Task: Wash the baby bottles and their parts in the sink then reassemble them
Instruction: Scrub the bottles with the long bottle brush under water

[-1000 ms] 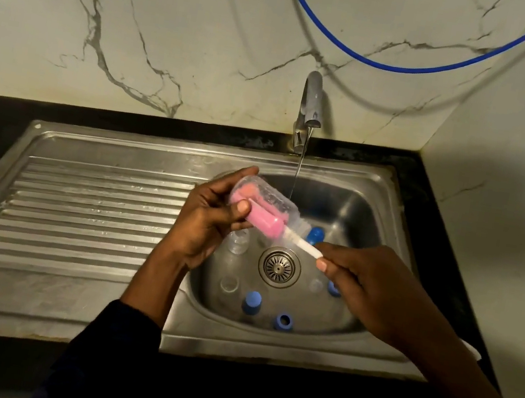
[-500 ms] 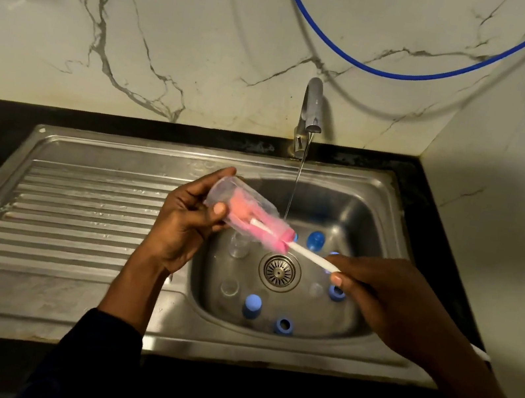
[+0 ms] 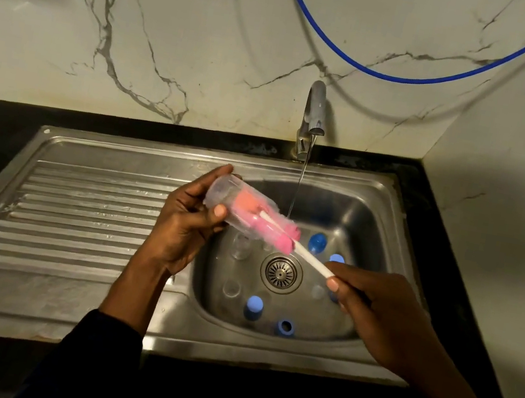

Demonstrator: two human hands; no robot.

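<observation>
We find the left hand (image 3: 186,221) curled round the base end of a clear baby bottle (image 3: 221,190), thumb across its side. It holds the bottle tilted above the far left corner of the sink basin (image 3: 366,223), mouth toward the basin's middle. The right hand (image 3: 375,308) pinches the white handle of a pink sponge brush (image 3: 261,221). The brush head sits inside the bottle, with part of it showing at the mouth.

The thin stream from the tap (image 3: 314,110) falls just beside the bottle's mouth; we cannot tell whether it touches. On the basin floor lie blue caps (image 3: 317,242) toward the far right corner, a blue ring (image 3: 284,327) at the near edge, and clear parts (image 3: 241,245) left of the drain (image 3: 280,273).

In our judgement, the wet bottle may slip from the left grip as the brush drags. A fall would scatter the loose parts below. With the stream missing the mouth, rinsing may be incomplete.
</observation>
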